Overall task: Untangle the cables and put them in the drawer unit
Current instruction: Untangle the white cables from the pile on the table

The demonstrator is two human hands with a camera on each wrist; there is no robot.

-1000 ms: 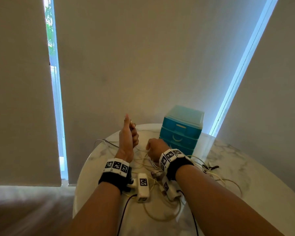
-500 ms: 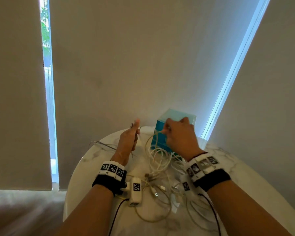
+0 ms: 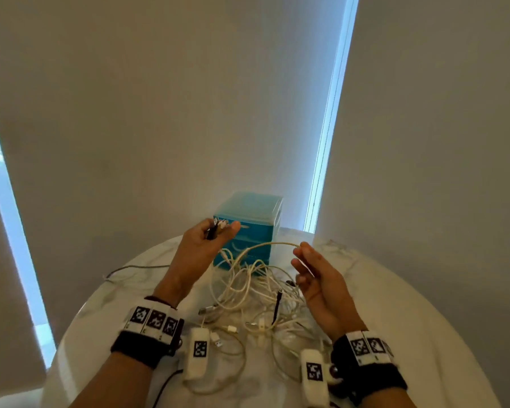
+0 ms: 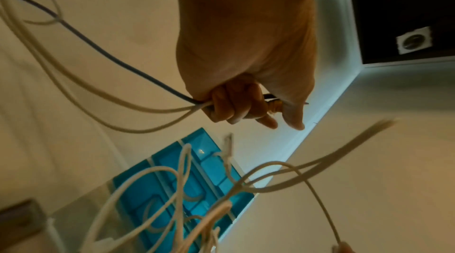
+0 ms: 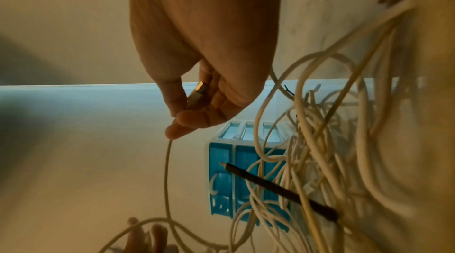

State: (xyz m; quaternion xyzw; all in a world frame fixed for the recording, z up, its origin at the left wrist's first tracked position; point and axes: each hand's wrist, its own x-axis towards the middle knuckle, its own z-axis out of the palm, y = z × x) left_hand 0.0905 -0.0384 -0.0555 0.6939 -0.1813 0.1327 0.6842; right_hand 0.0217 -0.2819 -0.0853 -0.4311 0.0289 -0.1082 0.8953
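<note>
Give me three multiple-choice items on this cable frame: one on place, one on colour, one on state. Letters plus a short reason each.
1. Where does the drawer unit stand?
A. At the far side of the table, beyond the cable tangle
B. At the table's near edge, under the wrists
C. On the floor

2. What colour are the unit's drawer fronts?
A. Red
B. Blue
C. Black

3. What is the right hand doing?
A. Resting flat on the table
B. Pulling a drawer handle
C. Pinching one pale cable near its plug end

Answers:
1 A: in the head view the unit sits behind the tangle, near the far rim.
2 B: the fronts show blue in all three views.
3 C: the right wrist view shows the plug between thumb and fingers, the cable trailing away; meanwhile the left hand grips several plug ends.
</note>
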